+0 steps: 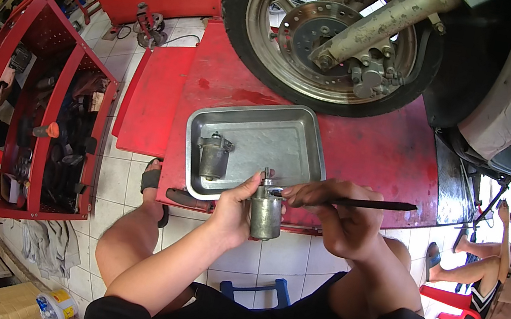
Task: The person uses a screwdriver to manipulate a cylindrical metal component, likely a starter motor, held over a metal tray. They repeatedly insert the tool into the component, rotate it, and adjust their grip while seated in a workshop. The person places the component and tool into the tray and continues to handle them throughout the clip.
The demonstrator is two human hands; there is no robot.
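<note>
Grey metal cylinder [265, 220], upright, nearside of the tray [271, 136]: left hand [235, 208] curled round it, apparently to steady it; right hand [337, 209] closed on slim black tool [378, 205], near cylinder's top. Second cylinder [212, 159]: inside tray, presumably for containment.

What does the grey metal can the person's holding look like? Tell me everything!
The metal can is a dull, scuffed grey cylinder with a thin post on its top end. It is nearly upright, held near the tray. The left grip holds its side; the right grip is at its top, partly hiding it.
</note>
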